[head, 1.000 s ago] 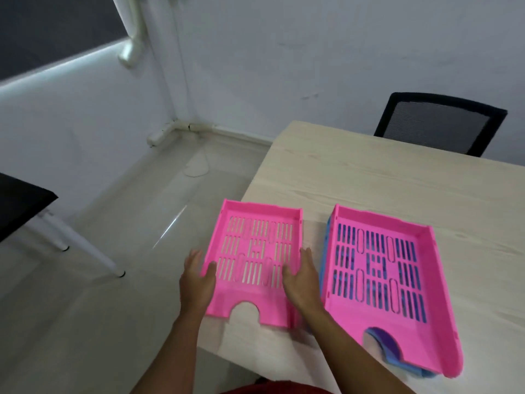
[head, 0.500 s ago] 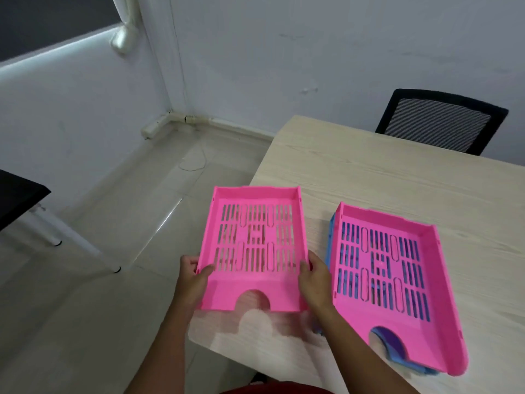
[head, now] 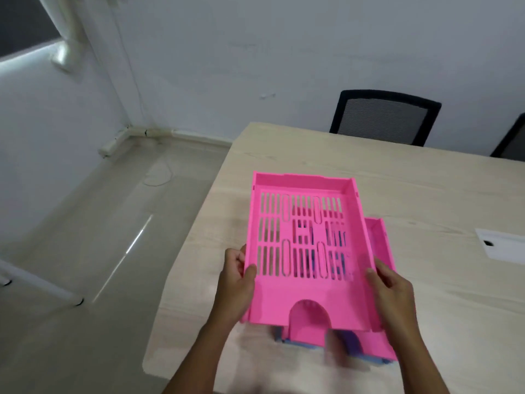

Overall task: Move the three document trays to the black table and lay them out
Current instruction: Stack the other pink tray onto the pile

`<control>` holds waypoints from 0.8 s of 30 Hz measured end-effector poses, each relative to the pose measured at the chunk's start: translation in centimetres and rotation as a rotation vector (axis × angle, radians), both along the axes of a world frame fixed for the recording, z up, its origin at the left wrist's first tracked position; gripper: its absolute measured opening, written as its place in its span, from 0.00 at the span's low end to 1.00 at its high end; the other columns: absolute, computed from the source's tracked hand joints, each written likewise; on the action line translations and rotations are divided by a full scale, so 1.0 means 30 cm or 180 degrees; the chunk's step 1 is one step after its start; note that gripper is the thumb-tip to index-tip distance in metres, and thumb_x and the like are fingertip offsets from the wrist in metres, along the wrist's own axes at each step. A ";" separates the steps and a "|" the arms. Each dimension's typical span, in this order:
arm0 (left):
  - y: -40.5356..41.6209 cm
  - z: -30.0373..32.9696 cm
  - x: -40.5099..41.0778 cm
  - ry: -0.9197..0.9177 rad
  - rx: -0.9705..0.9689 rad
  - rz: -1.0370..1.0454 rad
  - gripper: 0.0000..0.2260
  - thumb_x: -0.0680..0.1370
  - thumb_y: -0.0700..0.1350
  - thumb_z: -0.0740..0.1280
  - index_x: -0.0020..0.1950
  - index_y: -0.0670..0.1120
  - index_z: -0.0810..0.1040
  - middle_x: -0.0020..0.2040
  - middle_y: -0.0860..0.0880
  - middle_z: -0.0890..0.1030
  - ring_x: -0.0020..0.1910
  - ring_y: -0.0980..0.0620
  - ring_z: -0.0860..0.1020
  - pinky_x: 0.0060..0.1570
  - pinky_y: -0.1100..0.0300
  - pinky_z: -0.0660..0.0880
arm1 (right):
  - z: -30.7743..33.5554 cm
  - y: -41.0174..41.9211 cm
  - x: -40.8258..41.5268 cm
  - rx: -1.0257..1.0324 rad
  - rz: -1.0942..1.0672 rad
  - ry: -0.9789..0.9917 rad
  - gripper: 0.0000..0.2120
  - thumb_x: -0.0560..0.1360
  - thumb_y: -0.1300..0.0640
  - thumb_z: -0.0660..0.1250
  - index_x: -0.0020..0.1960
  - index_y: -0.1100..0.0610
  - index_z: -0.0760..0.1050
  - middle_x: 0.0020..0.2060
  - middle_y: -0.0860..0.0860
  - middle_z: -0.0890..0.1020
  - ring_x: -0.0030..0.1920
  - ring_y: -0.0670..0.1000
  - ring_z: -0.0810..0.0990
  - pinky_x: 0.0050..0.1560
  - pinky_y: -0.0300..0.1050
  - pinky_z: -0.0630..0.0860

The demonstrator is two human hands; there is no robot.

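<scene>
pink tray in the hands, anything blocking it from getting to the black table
Cannot tell: the black table is out of view. The left hand and right hand hold the pink tray above the other trays on the wooden table.

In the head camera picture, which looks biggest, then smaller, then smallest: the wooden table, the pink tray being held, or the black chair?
1. Wooden table, by far the largest.
2. Held pink tray, gripped by both hands.
3. Black chair, smallest as seen. It stands farther from the camera and the table hides part of it, so its real size is unsure.
</scene>
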State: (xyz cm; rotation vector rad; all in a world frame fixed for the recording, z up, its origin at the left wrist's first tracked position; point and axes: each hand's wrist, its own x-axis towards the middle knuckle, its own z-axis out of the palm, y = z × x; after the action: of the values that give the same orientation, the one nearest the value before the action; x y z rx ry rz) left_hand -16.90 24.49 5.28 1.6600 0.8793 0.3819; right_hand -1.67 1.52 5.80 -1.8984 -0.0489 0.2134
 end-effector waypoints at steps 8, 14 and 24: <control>-0.191 -0.055 0.110 0.0338 -0.0080 -0.0424 0.09 0.81 0.38 0.61 0.45 0.47 0.62 0.39 0.52 0.74 0.35 0.51 0.71 0.36 0.55 0.67 | -0.040 -0.238 0.061 -0.0047 -0.0244 0.0380 0.18 0.78 0.64 0.66 0.62 0.47 0.81 0.37 0.31 0.85 0.45 0.50 0.83 0.53 0.51 0.80; -0.234 -0.084 0.133 0.0566 -0.0004 -0.0419 0.07 0.81 0.41 0.62 0.48 0.46 0.64 0.41 0.44 0.77 0.36 0.49 0.75 0.35 0.53 0.70 | -0.083 -0.277 0.068 -0.0018 -0.0316 0.0505 0.19 0.77 0.64 0.66 0.58 0.43 0.83 0.45 0.34 0.86 0.49 0.51 0.84 0.55 0.54 0.81; -0.252 -0.065 0.180 0.0595 0.0137 -0.0428 0.05 0.79 0.38 0.65 0.47 0.44 0.69 0.35 0.50 0.74 0.32 0.53 0.70 0.31 0.61 0.66 | -0.065 -0.304 0.105 -0.0091 -0.0416 0.0476 0.18 0.77 0.65 0.65 0.60 0.50 0.83 0.43 0.35 0.84 0.46 0.44 0.83 0.45 0.44 0.77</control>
State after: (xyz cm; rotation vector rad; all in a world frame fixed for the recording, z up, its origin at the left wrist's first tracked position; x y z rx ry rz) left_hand -11.49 16.93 3.33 1.8049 0.8955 0.1558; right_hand 1.48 -7.59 3.85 -1.9008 0.1797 0.2673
